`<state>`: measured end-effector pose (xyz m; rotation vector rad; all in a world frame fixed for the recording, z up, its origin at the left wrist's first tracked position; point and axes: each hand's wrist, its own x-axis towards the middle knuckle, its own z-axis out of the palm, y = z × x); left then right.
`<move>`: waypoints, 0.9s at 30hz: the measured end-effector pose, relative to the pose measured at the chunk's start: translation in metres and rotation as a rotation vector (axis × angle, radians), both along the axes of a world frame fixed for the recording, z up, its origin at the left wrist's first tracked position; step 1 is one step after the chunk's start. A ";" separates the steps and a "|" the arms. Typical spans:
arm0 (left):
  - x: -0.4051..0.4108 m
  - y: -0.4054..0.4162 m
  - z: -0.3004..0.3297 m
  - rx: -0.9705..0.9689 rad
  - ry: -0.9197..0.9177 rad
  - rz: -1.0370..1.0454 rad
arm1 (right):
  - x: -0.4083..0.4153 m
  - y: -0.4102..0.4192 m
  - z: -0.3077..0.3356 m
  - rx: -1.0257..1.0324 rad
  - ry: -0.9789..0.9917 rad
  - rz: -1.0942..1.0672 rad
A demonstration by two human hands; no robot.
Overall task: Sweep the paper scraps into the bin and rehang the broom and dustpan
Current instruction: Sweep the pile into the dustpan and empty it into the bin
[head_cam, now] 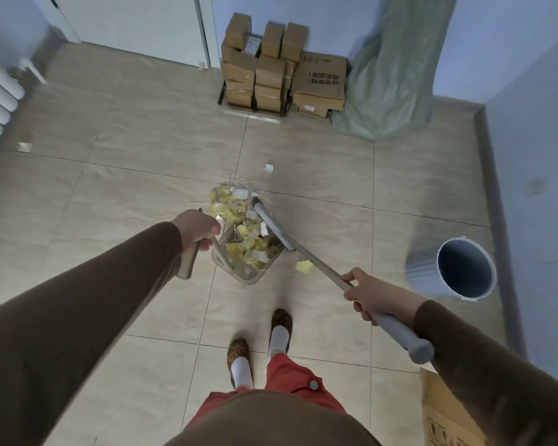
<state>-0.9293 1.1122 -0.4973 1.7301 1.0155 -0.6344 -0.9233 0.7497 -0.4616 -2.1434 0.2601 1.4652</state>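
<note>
I am looking down at a pale, glossy tiled floor. My left hand is curled round the beige upright handle of the dustpan, a clear plastic tray resting on the tiles just ahead of my feet. My right hand grips the thin metal shaft of the broom, above its thick grey end grip. The broom head lies along the pan's right edge, straw-like bristles splaying at the far end.

Most of the paper scraps, light crumpled yellow and white bits, are heaped in and at the mouth of the pan. A yellow scrap lies just beside the pan, a white scrap farther off; the pale fleck at far left may be another.

The round blue-grey bin stands open to my right.

I judge short, light strokes best, with the pan's lip pressed flat so scraps cannot slide under.
</note>
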 end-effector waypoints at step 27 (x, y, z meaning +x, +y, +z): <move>-0.036 -0.006 0.021 -0.245 -0.056 -0.081 | -0.033 -0.054 0.006 0.119 0.065 -0.402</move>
